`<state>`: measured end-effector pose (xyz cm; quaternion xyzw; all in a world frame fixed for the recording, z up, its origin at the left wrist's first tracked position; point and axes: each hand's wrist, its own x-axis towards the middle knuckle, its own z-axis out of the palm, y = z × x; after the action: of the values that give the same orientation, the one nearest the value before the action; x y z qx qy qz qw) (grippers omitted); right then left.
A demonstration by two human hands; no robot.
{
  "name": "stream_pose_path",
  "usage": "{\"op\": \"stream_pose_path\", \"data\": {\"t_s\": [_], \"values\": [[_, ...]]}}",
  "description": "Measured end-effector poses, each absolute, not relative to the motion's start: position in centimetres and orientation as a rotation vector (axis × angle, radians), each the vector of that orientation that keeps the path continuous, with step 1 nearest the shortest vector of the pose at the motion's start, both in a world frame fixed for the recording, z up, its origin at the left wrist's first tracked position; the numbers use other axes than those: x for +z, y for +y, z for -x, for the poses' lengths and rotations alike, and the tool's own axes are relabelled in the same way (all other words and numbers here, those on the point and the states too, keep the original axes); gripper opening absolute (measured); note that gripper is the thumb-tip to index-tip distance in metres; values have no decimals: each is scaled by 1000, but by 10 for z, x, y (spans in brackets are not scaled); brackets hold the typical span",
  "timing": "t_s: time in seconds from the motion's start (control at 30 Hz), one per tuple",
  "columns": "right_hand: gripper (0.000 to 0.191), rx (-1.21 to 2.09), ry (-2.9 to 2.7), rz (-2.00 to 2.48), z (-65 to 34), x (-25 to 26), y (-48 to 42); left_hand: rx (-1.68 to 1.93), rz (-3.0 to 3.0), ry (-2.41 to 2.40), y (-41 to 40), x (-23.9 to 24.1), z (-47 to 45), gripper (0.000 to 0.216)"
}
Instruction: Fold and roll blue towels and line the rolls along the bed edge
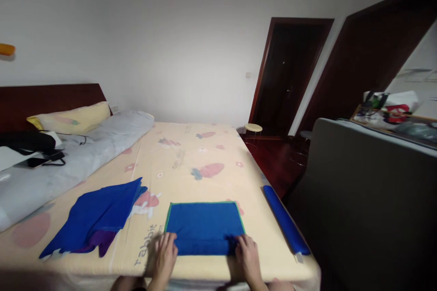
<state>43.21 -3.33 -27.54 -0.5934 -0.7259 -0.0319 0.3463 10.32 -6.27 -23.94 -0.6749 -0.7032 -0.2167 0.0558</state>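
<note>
A blue towel (205, 220) with green edging lies flat as a rectangle near the bed's front edge, with a crease across its near part. My left hand (166, 251) is at its near left side, fingers curled in on the edge. At the opposite side my right hand (248, 253) has its fingers bent onto the near right edge. The fingertips of both hands are partly hidden. To the left lies a loose heap of blue cloths (99, 211), with a purple cloth (102, 240) showing underneath. A rolled blue cloth (285, 218) rests along the bed's right edge.
The bed (184, 154) has a cream sheet printed with strawberries. A grey rolled quilt (99, 145), a yellow pillow (73, 118) and a black bag (27, 143) are on the left. A round stool (253, 127) stands beyond; a dark panel (358, 200) rises at right.
</note>
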Motion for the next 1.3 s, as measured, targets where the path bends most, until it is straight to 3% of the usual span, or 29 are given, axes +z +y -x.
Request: {"op": "stream_pose_path", "data": {"t_s": [0.13, 0.27, 0.57, 0.73, 0.9, 1.03, 1.17, 1.3], "values": [[39, 99, -2081, 1373, -363, -266, -49, -721, 2407, -1904, -64, -255, -162, 43], [43, 205, -2160, 1344, -337, -273, -55, -556, 2474, -1908, -62, -282, -181, 54], [43, 41, -2104, 1579, -475, -302, -47, -584, 2222, -2036, -80, -278, -60, 40], [49, 10, -2115, 1636, -491, -304, -45, -577, 2222, -2070, -81, -274, -45, 42], [41, -8, -2072, 1658, -480, -292, -39, -570, 2200, -2039, -73, -263, -52, 45], [31, 39, -2081, 1640, -483, -276, -37, -682, 2286, -1964, -72, -253, -47, 33], [13, 57, -2036, 1679, -488, -269, -36, -781, 2302, -2115, -74, -244, -44, 21], [12, -22, -2000, 1770, -488, -276, -32, -634, 2219, -2290, -71, -240, -46, 22]]}}
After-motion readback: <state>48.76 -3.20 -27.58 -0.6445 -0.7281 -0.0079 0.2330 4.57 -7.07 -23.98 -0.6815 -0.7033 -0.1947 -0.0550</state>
